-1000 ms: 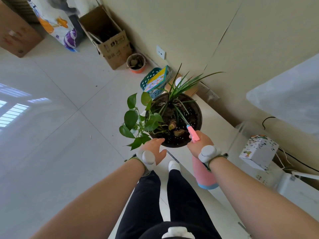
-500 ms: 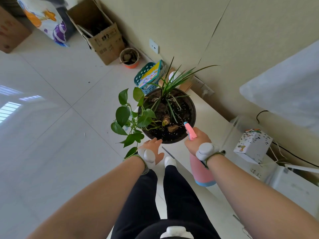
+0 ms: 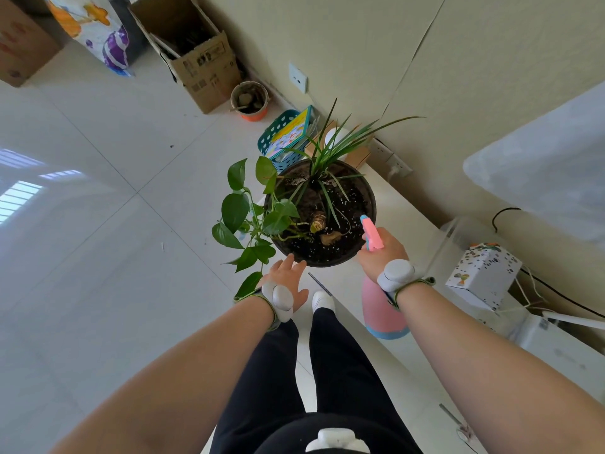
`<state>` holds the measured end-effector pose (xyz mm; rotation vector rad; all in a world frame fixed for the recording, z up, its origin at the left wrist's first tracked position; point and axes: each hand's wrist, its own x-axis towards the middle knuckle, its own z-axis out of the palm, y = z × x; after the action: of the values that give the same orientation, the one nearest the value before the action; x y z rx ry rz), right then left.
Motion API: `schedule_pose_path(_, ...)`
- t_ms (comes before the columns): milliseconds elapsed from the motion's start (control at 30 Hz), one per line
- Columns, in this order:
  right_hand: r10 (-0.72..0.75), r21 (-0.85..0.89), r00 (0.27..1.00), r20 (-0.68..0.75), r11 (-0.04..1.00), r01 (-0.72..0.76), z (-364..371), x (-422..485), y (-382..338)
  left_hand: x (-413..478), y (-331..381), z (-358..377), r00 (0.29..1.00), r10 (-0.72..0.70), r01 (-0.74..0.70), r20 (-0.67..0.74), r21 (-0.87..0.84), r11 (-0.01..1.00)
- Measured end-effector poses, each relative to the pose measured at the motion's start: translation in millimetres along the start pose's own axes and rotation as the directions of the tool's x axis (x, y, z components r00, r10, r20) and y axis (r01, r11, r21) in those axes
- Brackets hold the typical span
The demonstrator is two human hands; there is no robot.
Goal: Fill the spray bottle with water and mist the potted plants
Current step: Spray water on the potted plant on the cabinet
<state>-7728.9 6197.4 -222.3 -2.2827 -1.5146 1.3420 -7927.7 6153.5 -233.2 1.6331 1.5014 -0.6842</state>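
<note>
The right hand (image 3: 381, 253) is wrapped round the head of the pink spray bottle (image 3: 383, 309), fingers clenched on it. Whether a finger is on the trigger I can't tell, since the back of the hand hides it. The bottle's body hangs below the wrist, just off the edge of the white ledge (image 3: 412, 224). The nozzle (image 3: 371, 232) sticks out beyond the knuckles and reaches over the near rim of the black pot (image 3: 327, 262). To my eye it is held that way so the mist lands on the soil (image 3: 343, 217) and the stems, not on the floor.

The left hand (image 3: 288, 280) holds nothing. Its fingers are straight and loosely spread, with the tips right at the pot's near wall. I can't make out whether they touch it. It looks ready to steady or turn the pot, or to keep the leaves out of the spray.

The broad heart-shaped pothos leaves (image 3: 234, 208) spill out past those fingertips, away from the nozzle. The narrow grassy plant (image 3: 330, 149) rises from the pot's far side, well beyond both hands.

No spray is visible. I'd judge the bottle is already filled and misting is the step in hand, with the trailing leaves the harder part to reach from where the nozzle sits.
</note>
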Motion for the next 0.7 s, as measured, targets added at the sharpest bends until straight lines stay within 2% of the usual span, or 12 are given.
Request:
schedule_pose_path(300, 0.046, -0.075, 0.997, 0.059, 0.996, -0.041, -1.5, -1.5, 23.8, 7.7, 2.3, 1.0, 1.0, -0.003, 0.003, 0.003, 0.063, 0.998)
schedule_pose_path(500, 0.072, -0.055, 0.994, 0.084, 0.996, -0.067, 12.7, -10.5, 31.6, 14.0, -2.9, -0.4, 1.0, -0.004, 0.003, 0.012, 0.058, 0.998)
schedule_pose_path(633, 0.044, -0.107, 0.974, 0.223, 0.994, -0.02, 26.0, -16.5, 25.4, 17.1, -4.4, 2.9, 1.0, -0.001, 0.002, -0.021, 0.059, 0.998)
schedule_pose_path(700, 0.035, -0.113, 0.969, 0.246, 0.994, -0.007, 33.5, -19.3, 22.0, 15.6, -5.5, 6.7, 0.998, -0.017, 0.021, -0.054, 0.064, 0.998)
